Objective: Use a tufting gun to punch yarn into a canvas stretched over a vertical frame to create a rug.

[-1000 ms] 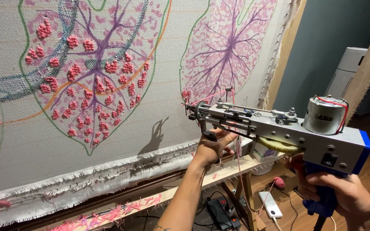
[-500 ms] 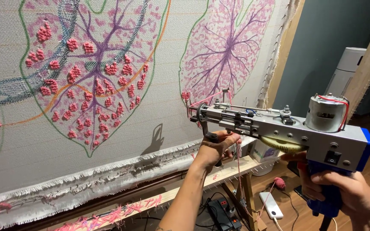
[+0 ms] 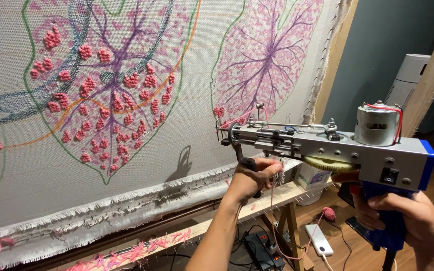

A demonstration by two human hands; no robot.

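Note:
I hold a grey metal tufting gun (image 3: pixel 327 145) with a blue rear grip, level in front of a stretched cloth (image 3: pixel 187 150). My left hand (image 3: pixel 252 175) is closed around the gun's black front handle under the barrel. My right hand (image 3: pixel 408 218) grips the blue rear handle. The gun's needle tip (image 3: pixel 222 133) sits at the cloth, beside small pink tufts at the lower edge of the right pink leaf (image 3: pixel 267 55). Pink yarn (image 3: pixel 277 200) runs over the gun and hangs below it. A bigger leaf outline (image 3: pixel 111 90) with pink tufts fills the cloth's left.
The cloth hangs on a wooden frame (image 3: pixel 282 193) with a frayed bottom edge. On the wooden floor lie a power strip (image 3: pixel 262 248), a white charger block (image 3: pixel 320 240), cables and a pink yarn ball (image 3: pixel 328 214). A white tower appliance (image 3: pixel 408 80) stands by the dark wall.
The gun has drifted slightly right and a little lower along the cloth; both hands keep their grip on it.

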